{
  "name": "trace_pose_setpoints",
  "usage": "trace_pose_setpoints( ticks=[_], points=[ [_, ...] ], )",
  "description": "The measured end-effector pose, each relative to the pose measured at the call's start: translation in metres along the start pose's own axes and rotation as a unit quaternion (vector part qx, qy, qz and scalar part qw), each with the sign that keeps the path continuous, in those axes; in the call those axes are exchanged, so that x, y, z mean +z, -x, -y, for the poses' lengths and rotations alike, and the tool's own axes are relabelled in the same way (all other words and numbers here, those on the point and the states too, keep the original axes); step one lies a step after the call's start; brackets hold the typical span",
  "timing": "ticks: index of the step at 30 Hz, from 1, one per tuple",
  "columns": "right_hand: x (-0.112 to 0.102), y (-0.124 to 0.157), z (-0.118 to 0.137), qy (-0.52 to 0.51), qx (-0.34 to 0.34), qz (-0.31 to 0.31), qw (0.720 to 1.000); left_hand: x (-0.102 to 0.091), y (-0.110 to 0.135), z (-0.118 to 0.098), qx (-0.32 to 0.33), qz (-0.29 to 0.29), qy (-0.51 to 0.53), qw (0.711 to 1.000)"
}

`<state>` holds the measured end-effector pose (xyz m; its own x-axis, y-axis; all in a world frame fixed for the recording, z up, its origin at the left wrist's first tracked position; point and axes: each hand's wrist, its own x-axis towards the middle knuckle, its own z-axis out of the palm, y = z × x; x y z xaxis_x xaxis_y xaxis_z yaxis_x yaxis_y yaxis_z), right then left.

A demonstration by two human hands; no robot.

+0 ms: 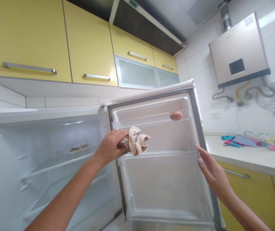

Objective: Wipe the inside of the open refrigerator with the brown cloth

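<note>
A bunched beige cloth [135,142] with a curled, folded end is held up in front of the white fridge door [168,139], which stands open, inner side showing.

My left forearm [67,187], bare, rises obliquely from the lower left to a nearly straight wrist [98,160]; my left grip [109,146] is closed, its back uppermost, with the fingers [118,133] curled over and the thumb [122,151] lying below them. My right forearm [244,208], likewise bare, slants inward from the lower right. My right grip [213,171] is extended, digits directed up and left, the thumb parted from the index finger [204,153].
</note>
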<state>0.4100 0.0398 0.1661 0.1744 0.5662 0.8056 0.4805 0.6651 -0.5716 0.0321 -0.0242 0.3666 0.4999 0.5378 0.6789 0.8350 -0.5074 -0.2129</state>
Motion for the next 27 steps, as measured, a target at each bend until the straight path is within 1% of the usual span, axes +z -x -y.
trace_pose_setpoints(
  ticks=[1,2,4,5,7,9,10,12,14,17,20,22,23,25,27],
  points=[
    [0.001,0.0,0.001,-0.003,0.002,-0.002,1.0,0.001,0.004,-0.002,-0.004,0.021,-0.022,1.0],
    [0.002,0.001,0.001,-0.004,0.004,-0.003,1.0,0.005,0.009,-0.003,-0.014,0.054,-0.028,0.998],
    [0.003,0.001,0.003,-0.007,0.008,-0.003,1.0,0.018,0.019,-0.003,-0.04,0.133,0.001,0.99],
    [0.004,0.001,0.003,-0.011,0.009,-0.002,1.0,0.025,0.023,-0.002,-0.055,0.163,0.026,0.985],
    [0.004,0.001,0.005,-0.021,0.013,0.0,1.0,0.038,0.026,-0.001,-0.088,0.188,0.07,0.976],
    [0.002,0.001,0.006,-0.032,0.017,0.001,0.999,0.047,0.022,-0.005,-0.111,0.188,0.088,0.972],
    [0.0,0.001,0.007,-0.037,0.019,0.003,0.999,0.051,0.017,-0.01,-0.111,0.188,0.092,0.972],
    [-0.004,0.0,0.009,-0.047,0.022,0.009,0.999,0.06,0.003,-0.026,-0.088,0.186,0.096,0.974],
    [-0.009,0.0,0.01,-0.057,0.02,0.015,0.998,0.072,-0.014,-0.051,-0.048,0.175,0.088,0.979],
    [-0.012,0.0,0.01,-0.07,0.02,0.023,0.997,0.094,-0.041,-0.096,0.01,0.157,0.065,0.985],
    [-0.01,0.0,0.001,-0.085,0.019,0.02,0.996,0.113,-0.062,-0.137,0.045,0.138,0.047,0.988],
    [-0.01,-0.001,-0.008,-0.098,0.01,0.001,0.995,0.12,-0.069,-0.157,0.055,0.12,0.02,0.991],
    [-0.011,-0.003,-0.012,-0.106,0.002,-0.006,0.994,0.122,-0.07,-0.165,0.055,0.109,0.006,0.992],
    [-0.018,-0.008,-0.015,-0.113,-0.013,0.002,0.993,0.124,-0.07,-0.173,0.054,0.088,-0.012,0.995],
    [-0.028,-0.014,-0.006,-0.098,-0.045,-0.001,0.994,0.124,-0.069,-0.175,0.053,0.077,-0.012,0.996]
  ],
)
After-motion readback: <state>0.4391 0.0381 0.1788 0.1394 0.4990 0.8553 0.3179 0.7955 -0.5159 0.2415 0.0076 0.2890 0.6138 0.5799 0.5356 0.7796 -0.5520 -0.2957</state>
